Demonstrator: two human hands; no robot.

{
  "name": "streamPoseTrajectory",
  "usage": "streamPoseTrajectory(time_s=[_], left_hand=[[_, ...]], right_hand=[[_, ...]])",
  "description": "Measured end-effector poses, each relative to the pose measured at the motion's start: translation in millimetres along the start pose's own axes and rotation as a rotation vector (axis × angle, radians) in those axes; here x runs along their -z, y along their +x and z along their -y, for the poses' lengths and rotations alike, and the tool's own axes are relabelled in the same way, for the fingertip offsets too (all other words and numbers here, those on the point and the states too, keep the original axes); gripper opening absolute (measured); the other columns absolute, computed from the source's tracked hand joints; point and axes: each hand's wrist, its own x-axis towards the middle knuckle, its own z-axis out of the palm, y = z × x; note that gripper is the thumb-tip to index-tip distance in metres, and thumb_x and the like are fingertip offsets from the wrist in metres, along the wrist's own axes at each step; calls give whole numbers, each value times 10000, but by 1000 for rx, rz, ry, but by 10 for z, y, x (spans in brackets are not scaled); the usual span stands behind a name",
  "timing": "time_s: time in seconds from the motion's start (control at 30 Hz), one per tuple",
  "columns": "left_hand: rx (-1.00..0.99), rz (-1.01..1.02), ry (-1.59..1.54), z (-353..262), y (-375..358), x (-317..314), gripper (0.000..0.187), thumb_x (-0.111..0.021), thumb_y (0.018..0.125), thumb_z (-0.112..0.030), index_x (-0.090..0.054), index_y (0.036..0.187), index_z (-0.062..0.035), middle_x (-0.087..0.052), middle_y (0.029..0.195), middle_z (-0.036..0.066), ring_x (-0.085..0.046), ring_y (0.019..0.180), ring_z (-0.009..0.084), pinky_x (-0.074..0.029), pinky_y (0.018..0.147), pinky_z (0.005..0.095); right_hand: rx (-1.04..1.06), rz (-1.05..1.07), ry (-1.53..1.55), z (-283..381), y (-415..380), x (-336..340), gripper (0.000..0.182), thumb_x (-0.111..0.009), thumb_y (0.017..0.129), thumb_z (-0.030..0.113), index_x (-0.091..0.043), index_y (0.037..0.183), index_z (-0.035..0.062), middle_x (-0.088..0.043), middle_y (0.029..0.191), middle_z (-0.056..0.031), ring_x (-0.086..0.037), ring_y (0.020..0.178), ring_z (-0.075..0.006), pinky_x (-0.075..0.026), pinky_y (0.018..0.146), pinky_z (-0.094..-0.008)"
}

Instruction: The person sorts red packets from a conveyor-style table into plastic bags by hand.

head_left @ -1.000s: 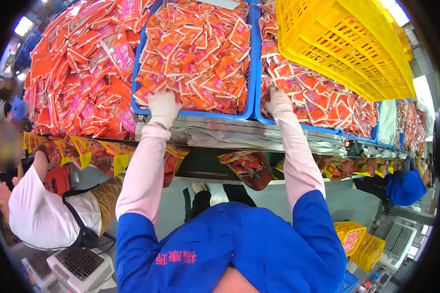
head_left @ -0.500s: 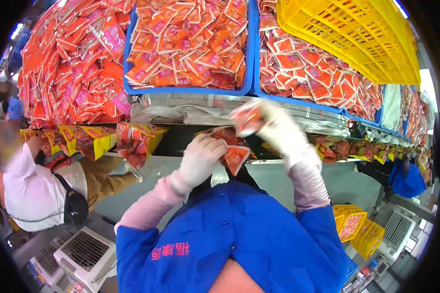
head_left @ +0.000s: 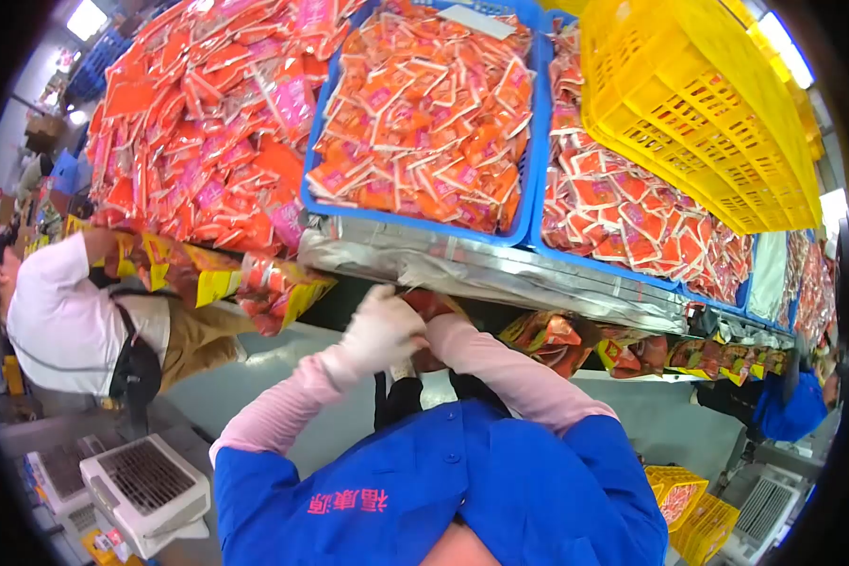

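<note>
Gloved and slightly blurred, my left hand (head_left: 379, 332) is closed at the left edge of a red bag (head_left: 434, 304) on the dark ledge below the metal rim. My right forearm in its pink sleeve (head_left: 500, 366) reaches up and left to this bag. Its hand is hidden in or behind the bag, so its fingers and anything they hold cannot be seen. Beyond the rim, a blue crate (head_left: 418, 229) is full of small red packets (head_left: 424, 123). Red and yellow bags (head_left: 549, 341) stand right of my arm, and another bag (head_left: 278, 291) stands to the left.
A large heap of red packets (head_left: 198, 123) lies at the upper left. A yellow crate (head_left: 703, 113) is tilted over more packets at the upper right. One co-worker (head_left: 71, 316) stands at the left, and another in blue (head_left: 788, 406) at the far right. White slatted units (head_left: 151, 486) stand lower left.
My right hand has moved down and left to the bag; the packet it held is out of sight. The packet beside my left hand is also no longer seen. The view has shifted.
</note>
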Motion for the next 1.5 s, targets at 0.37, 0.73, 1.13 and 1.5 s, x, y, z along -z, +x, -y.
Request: streamPoseTrajectory(time_s=[0.37, 0.73, 1.13, 1.5], left_hand=[[697, -186, 782, 1827, 904, 504, 139, -657, 868, -228, -695, 899, -97, -711, 897, 138, -686, 897, 323, -510, 797, 442], [497, -461, -426, -53, 569, 436, 60, -629, 832, 51, -581, 826, 14, -458, 676, 42, -439, 667, 83, -409, 616, 262], [7, 139, 146, -556, 216, -458, 432, -799, 682, -227, -682, 1085, -126, -669, 1048, 73, -609, 1104, 283, -383, 1104, 499], [-29, 69, 309, -218, -244, -368, 84, -621, 761, -144, -678, 820, -126, -655, 819, 14, -646, 958, 195, -393, 1121, 545]], right_hand=[[-617, -619, 114, -2508, -679, 1388, 368, -705, 842, 257, -687, 1164, 79, -711, 1101, -203, -682, 1060, -346, -533, 933, -441], [-665, -781, 26, -2846, -177, 1299, 299, -697, 843, 339, -743, 1038, 116, -724, 1028, -195, -692, 1010, -372, -545, 906, -463], [-10, -805, 1154, -715, -1768, 1326, 209, -644, 882, -40, -681, 1075, 32, -698, 985, -9, -628, 878, -101, -516, 844, -283], [155, -225, -52, -190, -649, 274, 160, -611, 872, 108, -649, 1018, 54, -693, 996, -176, -688, 996, -343, -549, 829, -445]])
